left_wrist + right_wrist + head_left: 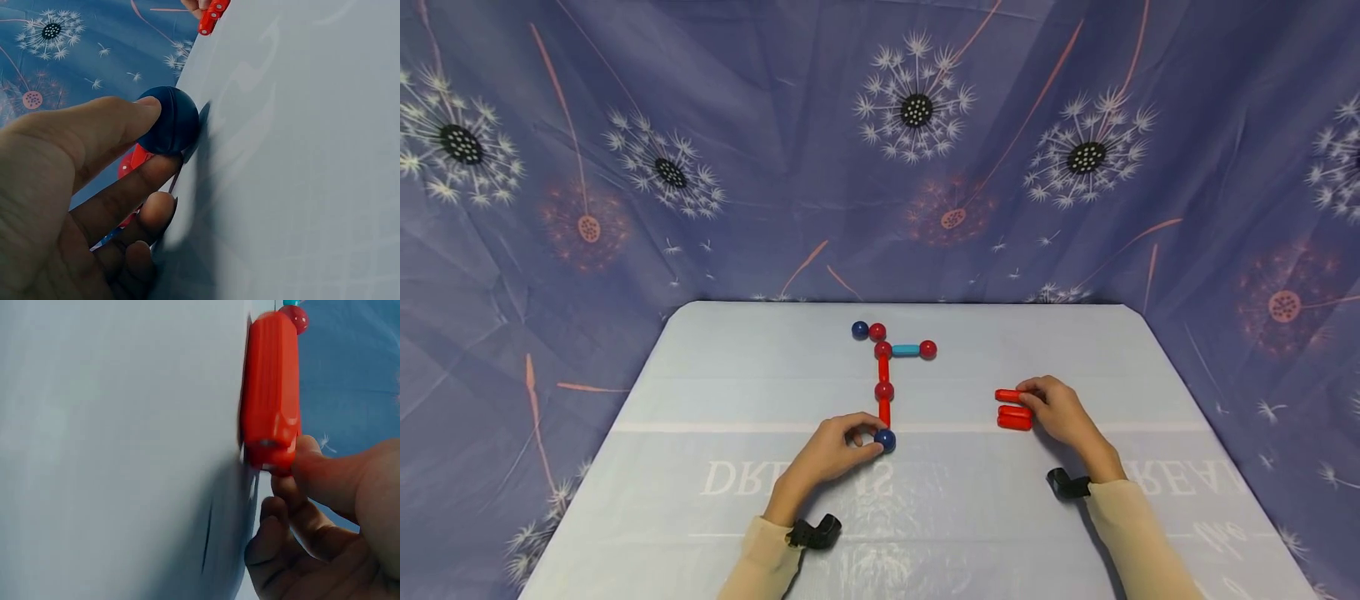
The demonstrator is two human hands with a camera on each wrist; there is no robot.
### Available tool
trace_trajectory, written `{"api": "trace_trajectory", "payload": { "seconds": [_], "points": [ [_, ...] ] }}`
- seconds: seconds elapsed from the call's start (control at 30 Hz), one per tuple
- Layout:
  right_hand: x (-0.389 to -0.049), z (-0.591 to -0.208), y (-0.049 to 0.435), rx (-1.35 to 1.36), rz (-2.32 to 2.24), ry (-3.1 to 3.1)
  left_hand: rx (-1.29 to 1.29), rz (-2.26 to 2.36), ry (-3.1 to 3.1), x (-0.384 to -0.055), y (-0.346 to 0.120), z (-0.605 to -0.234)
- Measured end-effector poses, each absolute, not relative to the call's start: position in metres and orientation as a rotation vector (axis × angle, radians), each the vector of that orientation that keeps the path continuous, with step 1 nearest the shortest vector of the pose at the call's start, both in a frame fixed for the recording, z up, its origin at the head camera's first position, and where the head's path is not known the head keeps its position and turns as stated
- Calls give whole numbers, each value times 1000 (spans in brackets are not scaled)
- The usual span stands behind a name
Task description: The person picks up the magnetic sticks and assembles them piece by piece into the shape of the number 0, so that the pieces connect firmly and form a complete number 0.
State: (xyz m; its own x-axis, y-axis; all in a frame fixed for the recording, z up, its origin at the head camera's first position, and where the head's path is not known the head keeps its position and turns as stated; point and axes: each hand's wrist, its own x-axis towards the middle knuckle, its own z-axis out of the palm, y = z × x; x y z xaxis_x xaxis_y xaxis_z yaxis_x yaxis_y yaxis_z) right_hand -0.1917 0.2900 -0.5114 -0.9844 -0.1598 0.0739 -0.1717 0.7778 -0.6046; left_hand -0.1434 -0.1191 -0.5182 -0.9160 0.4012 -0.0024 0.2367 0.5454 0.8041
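Observation:
My left hand (831,452) pinches a dark blue ball (886,441) between thumb and forefinger, at the near end of a line of red rods and balls. In the left wrist view, this blue ball (172,122) shows a seam round its middle. The near red rod (884,413) leads from it to a red ball (884,391). Another red rod (883,369) runs on to a far red ball (883,350). On the right, my right hand (1058,410) pinches the end of the farthest red rod (1007,395); two more red rods (1014,423) lie just nearer, side by side.
From the far red ball a light blue rod (906,351) extends right to another red ball (928,349). Behind stand a second blue ball (860,331) and a red ball (877,332), close together. A patterned curtain (775,167) hangs beyond the white table (700,367).

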Motion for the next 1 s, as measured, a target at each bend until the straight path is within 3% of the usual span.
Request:
{"api": "trace_trajectory", "payload": {
  "seconds": [0.4, 1.0],
  "points": [
    [-188, -504, 251, 325, 1050, -2791, 530, 1328, 2583, -142, -118, -517],
    [-150, -511, 183, 560, 1289, -2784, 539, 1302, 2609, -141, -117, -519]
  ]
}}
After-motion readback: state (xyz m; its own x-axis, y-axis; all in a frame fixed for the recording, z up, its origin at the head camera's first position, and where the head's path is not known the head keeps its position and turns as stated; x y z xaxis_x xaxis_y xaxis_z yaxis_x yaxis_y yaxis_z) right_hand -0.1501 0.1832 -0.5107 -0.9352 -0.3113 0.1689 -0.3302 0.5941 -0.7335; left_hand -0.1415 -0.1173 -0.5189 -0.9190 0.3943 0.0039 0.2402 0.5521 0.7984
